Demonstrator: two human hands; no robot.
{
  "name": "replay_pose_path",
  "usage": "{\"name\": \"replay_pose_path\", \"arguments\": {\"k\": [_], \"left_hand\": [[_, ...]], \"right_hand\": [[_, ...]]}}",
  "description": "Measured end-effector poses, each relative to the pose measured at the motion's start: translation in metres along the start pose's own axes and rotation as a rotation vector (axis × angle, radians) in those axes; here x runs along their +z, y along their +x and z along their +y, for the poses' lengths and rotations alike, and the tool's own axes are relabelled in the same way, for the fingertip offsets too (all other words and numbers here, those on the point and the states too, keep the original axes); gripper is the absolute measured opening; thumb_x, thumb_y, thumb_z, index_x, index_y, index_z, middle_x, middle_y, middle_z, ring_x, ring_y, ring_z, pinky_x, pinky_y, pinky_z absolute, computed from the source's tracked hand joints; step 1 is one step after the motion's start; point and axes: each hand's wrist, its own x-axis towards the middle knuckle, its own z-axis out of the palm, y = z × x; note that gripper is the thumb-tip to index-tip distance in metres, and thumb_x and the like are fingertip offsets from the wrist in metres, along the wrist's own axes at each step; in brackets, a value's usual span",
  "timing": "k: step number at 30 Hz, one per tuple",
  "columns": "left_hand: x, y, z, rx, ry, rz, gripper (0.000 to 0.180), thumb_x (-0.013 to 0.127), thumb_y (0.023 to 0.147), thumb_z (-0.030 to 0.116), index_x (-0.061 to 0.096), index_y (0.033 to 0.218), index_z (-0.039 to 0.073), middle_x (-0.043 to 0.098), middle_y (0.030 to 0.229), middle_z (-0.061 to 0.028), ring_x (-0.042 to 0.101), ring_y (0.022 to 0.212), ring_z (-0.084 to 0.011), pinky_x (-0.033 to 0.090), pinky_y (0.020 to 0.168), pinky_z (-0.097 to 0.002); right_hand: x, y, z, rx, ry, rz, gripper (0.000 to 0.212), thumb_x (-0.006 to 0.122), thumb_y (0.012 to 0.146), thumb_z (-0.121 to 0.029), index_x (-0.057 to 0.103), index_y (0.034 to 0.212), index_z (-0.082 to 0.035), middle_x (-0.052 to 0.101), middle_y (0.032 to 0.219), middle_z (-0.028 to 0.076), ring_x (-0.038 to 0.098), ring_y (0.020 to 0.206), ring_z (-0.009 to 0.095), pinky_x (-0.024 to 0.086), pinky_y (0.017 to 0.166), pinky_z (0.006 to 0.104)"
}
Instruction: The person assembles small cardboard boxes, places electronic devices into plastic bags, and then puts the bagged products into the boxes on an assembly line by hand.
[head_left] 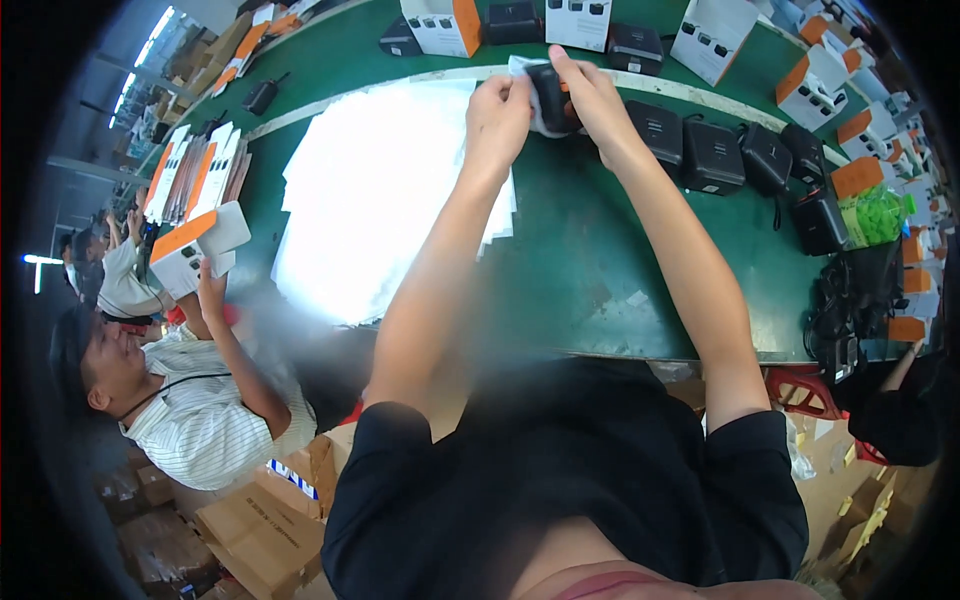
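Observation:
Over the far part of the green table, both hands hold a small black case [545,92] between them. White wrapping [522,66] shows along its left and upper edges; whether it is a bag or a sheet I cannot tell. My left hand [498,118] is closed at the left side, its fingertips pinching the wrapping. From the right, my right hand [595,98] grips the case, with the thumb along the top. A bit of orange shows between that hand and the case. Left of the hands lies a wide stack of bright white sheets [375,200].
Several black zip cases [712,155] stand in a row on the green table [580,270] to the right. White-and-orange boxes [578,22] line the far side. A green bag [875,212] sits at right. A co-worker on the left holds an opened box [185,255].

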Motion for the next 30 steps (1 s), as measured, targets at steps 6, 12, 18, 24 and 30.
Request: {"name": "replay_pose_path", "arguments": {"k": [6, 12, 18, 24, 30], "left_hand": [[-0.004, -0.001, -0.016, -0.037, -0.197, 0.124, 0.027, 0.056, 0.102, 0.021, 0.064, 0.103, -0.005, 0.065, 0.085, -0.0059, 0.057, 0.074, -0.0105, 0.046, 0.066, -0.0267], [-0.013, -0.004, -0.03, -0.155, -0.328, 0.219, 0.026, 0.048, 0.106, 0.022, 0.06, 0.106, -0.002, 0.065, 0.096, -0.0062, 0.056, 0.087, -0.0117, 0.045, 0.082, -0.027], [-0.032, 0.002, -0.026, -0.104, -0.166, 0.259, 0.029, 0.05, 0.105, 0.024, 0.06, 0.102, -0.004, 0.065, 0.091, -0.0083, 0.057, 0.084, -0.0125, 0.047, 0.077, -0.0285], [-0.009, 0.0, 0.039, -0.046, -0.528, 0.106, 0.024, 0.049, 0.106, 0.017, 0.059, 0.101, -0.004, 0.065, 0.098, -0.0093, 0.063, 0.085, -0.0154, 0.054, 0.079, -0.0314], [0.054, -0.005, 0.115, 0.215, -0.324, -0.371, 0.023, 0.054, 0.101, 0.016, 0.062, 0.107, -0.004, 0.067, 0.095, -0.0117, 0.066, 0.088, -0.0194, 0.056, 0.08, -0.0339]], "right_hand": [[-0.003, 0.007, 0.018, 0.023, 0.185, -0.037, 0.042, 0.06, 0.099, -0.034, 0.063, 0.125, -0.001, 0.063, 0.113, 0.012, 0.062, 0.09, 0.02, 0.052, 0.082, 0.0326], [0.013, 0.003, 0.028, 0.317, 0.3, -0.136, 0.029, 0.058, 0.101, -0.021, 0.058, 0.119, 0.003, 0.059, 0.106, 0.008, 0.06, 0.081, 0.018, 0.055, 0.071, 0.0306], [0.02, -0.001, 0.025, -0.3, -0.431, 0.065, 0.027, 0.056, 0.096, -0.021, 0.064, 0.102, 0.004, 0.069, 0.086, 0.027, 0.067, 0.087, 0.045, 0.052, 0.081, 0.0495], [-0.015, -0.012, -0.025, -0.212, -0.049, 0.037, 0.028, 0.054, 0.1, -0.024, 0.065, 0.103, 0.001, 0.07, 0.085, 0.011, 0.067, 0.082, 0.015, 0.052, 0.076, 0.0317], [-0.085, -0.04, -0.021, -0.628, -0.559, 0.025, 0.058, 0.072, 0.088, -0.023, 0.05, 0.138, -0.002, 0.064, 0.116, 0.01, 0.063, 0.108, 0.022, 0.051, 0.095, 0.034]]}}
